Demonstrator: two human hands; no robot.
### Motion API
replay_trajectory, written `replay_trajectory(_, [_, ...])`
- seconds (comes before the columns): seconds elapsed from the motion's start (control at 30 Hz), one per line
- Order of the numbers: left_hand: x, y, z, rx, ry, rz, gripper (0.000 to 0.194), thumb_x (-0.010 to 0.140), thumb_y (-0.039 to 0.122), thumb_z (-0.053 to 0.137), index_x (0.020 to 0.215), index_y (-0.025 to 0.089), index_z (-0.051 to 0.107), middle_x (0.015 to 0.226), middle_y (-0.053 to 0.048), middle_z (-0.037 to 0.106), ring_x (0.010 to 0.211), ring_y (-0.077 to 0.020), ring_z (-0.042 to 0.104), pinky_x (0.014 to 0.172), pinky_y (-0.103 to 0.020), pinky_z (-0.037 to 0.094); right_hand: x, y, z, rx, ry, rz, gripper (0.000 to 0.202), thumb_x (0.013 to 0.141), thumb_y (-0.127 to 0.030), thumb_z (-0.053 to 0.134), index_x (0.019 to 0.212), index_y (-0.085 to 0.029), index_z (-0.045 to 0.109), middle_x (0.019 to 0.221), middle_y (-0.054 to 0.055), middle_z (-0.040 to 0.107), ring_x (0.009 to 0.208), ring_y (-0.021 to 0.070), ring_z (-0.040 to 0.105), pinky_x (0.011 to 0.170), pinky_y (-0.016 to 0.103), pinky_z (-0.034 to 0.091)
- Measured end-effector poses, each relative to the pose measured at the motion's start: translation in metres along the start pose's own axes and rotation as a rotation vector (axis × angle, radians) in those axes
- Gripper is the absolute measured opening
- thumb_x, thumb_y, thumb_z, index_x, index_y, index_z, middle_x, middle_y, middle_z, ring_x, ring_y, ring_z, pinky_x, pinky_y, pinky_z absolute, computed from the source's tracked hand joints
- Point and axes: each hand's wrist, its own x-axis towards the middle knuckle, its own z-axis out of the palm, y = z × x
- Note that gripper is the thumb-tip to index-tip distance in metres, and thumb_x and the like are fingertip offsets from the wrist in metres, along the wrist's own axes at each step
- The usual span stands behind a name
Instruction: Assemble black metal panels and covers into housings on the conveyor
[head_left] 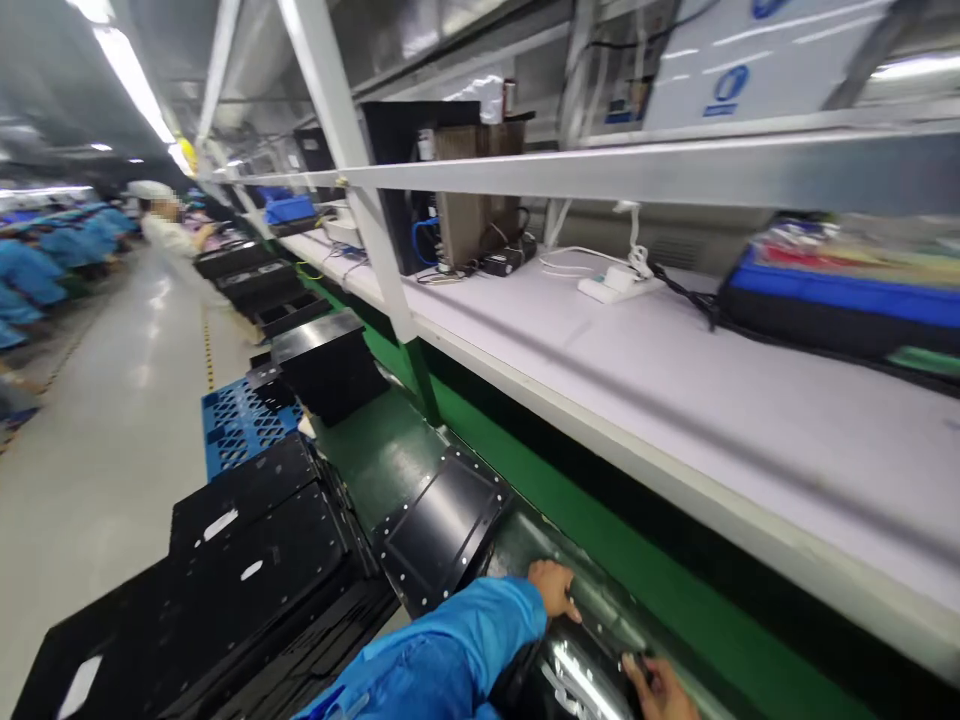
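Note:
At the bottom of the head view, a glossy black plastic sheet (574,675) with bright reflections lies on the green bench. My left hand (553,590), in a blue sleeve, is closed over its far edge, thumb pointing right. Fingers bent, my right hand (660,688) grips the same sheet by its right corner; part of this hand is cut off by the frame. Just beyond my left forearm rests another black sheet (444,520), slightly curved, with white dots along its border.
Stacked black sheets (255,570) stand at left, beside a blue plastic pallet (225,425). Further along the green bench (382,450) sits a black box-shaped piece (330,365). A white shelf (637,400) with a metal post (379,230) runs along the right. A person in white (169,235) stands farther off.

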Motion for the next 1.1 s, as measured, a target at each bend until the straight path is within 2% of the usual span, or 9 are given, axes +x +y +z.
replay_trajectory(0.17, [-0.092,0.017,-0.026,0.040,0.190,0.187,0.030,0.095,0.031,0.069,0.123,0.024,0.072,0.132,-0.012,0.068,0.123,-0.0275,0.063,0.106,-0.040,0.049,-0.047,-0.009,0.005,-0.098,0.110,0.139,0.064,0.080,-0.070,0.045,0.117,-0.023,0.066,0.092,0.016,0.079,0.091,0.0399,0.076,0.083,0.051,0.057])
replay_trajectory(0.23, [-0.133,-0.003,-0.052,0.039,0.428,0.243,0.029,0.096,0.033,0.067,0.123,0.025,0.073,0.136,-0.013,0.065,0.132,-0.0299,0.057,0.113,-0.044,0.045,-0.074,-0.001,0.015,-0.034,0.202,0.194,0.063,0.081,-0.066,0.046,0.122,-0.022,0.066,0.099,0.018,0.080,0.093,0.0397,0.076,0.082,0.050,0.056])
replay_trajectory(0.33, [-0.174,-0.052,-0.098,0.230,0.640,-0.001,0.068,0.088,0.041,0.075,0.150,0.020,0.058,0.163,-0.023,0.043,0.155,-0.0462,0.032,0.120,-0.064,0.034,-0.121,0.009,0.035,0.145,0.197,0.229,0.049,0.079,-0.063,0.053,0.104,-0.026,0.073,0.093,0.015,0.081,0.087,0.0372,0.077,0.081,0.048,0.056])
replay_trajectory(0.43, [-0.185,-0.093,-0.118,0.484,0.511,-0.221,0.092,0.087,0.044,0.074,0.165,0.014,0.038,0.170,-0.031,0.031,0.156,-0.0546,0.026,0.116,-0.073,0.034,-0.162,-0.008,0.052,0.291,0.122,0.199,0.037,0.080,-0.058,0.055,0.086,-0.027,0.075,0.086,0.011,0.080,0.082,0.0333,0.076,0.081,0.044,0.057])
replay_trajectory(0.6, [-0.198,-0.105,-0.113,0.637,0.485,-0.139,0.066,0.094,0.021,0.053,0.158,0.006,0.049,0.151,-0.030,0.057,0.132,-0.0422,0.059,0.103,-0.050,0.052,-0.187,-0.072,0.067,0.365,0.060,0.021,0.030,0.086,-0.047,0.056,0.086,-0.024,0.076,0.085,0.006,0.080,0.082,0.0257,0.073,0.083,0.037,0.054])
replay_trajectory(0.73, [-0.239,-0.098,-0.153,0.312,0.490,-0.141,0.062,0.089,0.027,0.058,0.150,0.022,0.062,0.110,-0.015,0.079,0.097,-0.0379,0.073,0.088,-0.048,0.057,-0.189,-0.117,0.079,0.509,-0.023,-0.037,0.034,0.088,-0.051,0.064,0.096,-0.022,0.079,0.093,0.007,0.080,0.086,0.0241,0.072,0.085,0.036,0.054])
replay_trajectory(0.83, [-0.261,-0.089,-0.173,-0.289,0.468,-0.051,0.059,0.077,0.048,0.077,0.132,0.026,0.074,0.097,-0.009,0.081,0.103,-0.0366,0.073,0.091,-0.045,0.058,-0.190,-0.142,0.087,0.818,-0.038,0.041,0.053,0.086,-0.064,0.069,0.118,-0.023,0.076,0.116,0.009,0.079,0.100,0.0246,0.072,0.089,0.036,0.056])
replay_trajectory(0.93, [-0.258,-0.073,-0.141,-0.880,0.275,-0.047,0.073,0.056,0.058,0.093,0.115,0.018,0.079,0.101,-0.010,0.082,0.101,-0.0336,0.074,0.089,-0.042,0.061,-0.191,-0.143,0.088,1.033,0.045,0.174,0.061,0.087,-0.075,0.065,0.115,-0.022,0.076,0.116,0.009,0.078,0.105,0.0250,0.071,0.088,0.035,0.057])
replay_trajectory(1.1, [-0.214,-0.064,-0.018,-1.064,0.039,-0.164,0.065,0.056,0.064,0.092,0.092,0.012,0.078,0.085,-0.010,0.078,0.082,-0.0270,0.075,0.080,-0.038,0.060,-0.196,-0.084,0.075,0.776,0.390,0.367,0.062,0.084,-0.080,0.057,0.080,-0.019,0.071,0.084,0.009,0.076,0.085,0.0267,0.068,0.079,0.034,0.053])
